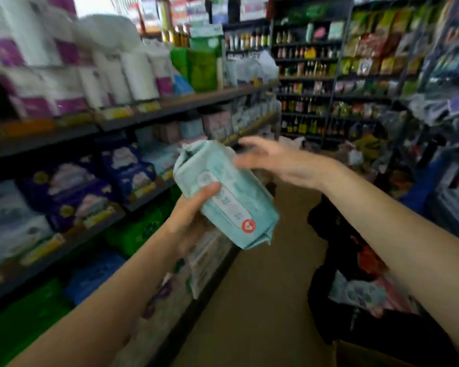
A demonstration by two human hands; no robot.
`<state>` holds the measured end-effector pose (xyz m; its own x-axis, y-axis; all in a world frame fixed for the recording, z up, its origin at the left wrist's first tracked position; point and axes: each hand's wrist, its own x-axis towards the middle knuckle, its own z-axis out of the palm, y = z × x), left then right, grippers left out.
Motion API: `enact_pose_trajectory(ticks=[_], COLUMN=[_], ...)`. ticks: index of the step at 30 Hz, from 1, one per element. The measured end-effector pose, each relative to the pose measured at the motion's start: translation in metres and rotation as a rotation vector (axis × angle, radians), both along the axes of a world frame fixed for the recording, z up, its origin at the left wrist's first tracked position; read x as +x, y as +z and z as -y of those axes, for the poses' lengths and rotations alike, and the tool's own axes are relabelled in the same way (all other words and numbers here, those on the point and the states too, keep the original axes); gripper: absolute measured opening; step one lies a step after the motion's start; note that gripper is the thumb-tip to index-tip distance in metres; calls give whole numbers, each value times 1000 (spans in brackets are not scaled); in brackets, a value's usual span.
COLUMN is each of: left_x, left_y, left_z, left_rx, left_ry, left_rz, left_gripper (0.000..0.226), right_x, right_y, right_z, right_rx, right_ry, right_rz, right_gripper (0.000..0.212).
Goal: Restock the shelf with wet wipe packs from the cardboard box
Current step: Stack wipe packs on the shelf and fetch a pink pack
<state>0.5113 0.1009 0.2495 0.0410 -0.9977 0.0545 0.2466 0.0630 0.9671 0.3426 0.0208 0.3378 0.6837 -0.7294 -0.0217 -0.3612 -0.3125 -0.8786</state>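
Observation:
A pale teal wet wipe pack point(231, 197) with a white label and a red round sticker is held in mid-air in front of the shelf point(154, 107) on my left. My left hand point(194, 210) grips it from below, thumb over the label. My right hand point(273, 160) is at the pack's upper right end with fingers spread and blurred; whether it touches the pack is unclear. A corner of the cardboard box point(361, 353) shows at the bottom right.
The shelf on the left carries paper rolls point(133, 72), purple packs point(127, 168) and green and blue packs lower down. Dark bags and clutter point(355, 260) lie on the floor at the right. Shelves of bottles and snacks point(329, 75) close the aisle's far end.

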Motion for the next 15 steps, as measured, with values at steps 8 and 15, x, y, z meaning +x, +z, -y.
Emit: enact_pose_trajectory(ticks=[8, 15], left_x=[189, 318], left_y=[123, 208], left_z=[-65, -156], left_rx=[-280, -315], left_ry=[110, 394], left_rz=[66, 391], left_gripper=[91, 101], right_x=[161, 295], right_y=[51, 111], right_z=[-65, -85], right_rx=[-836, -1600], right_ry=[-109, -314], right_rz=[-22, 104], right_gripper=[113, 101])
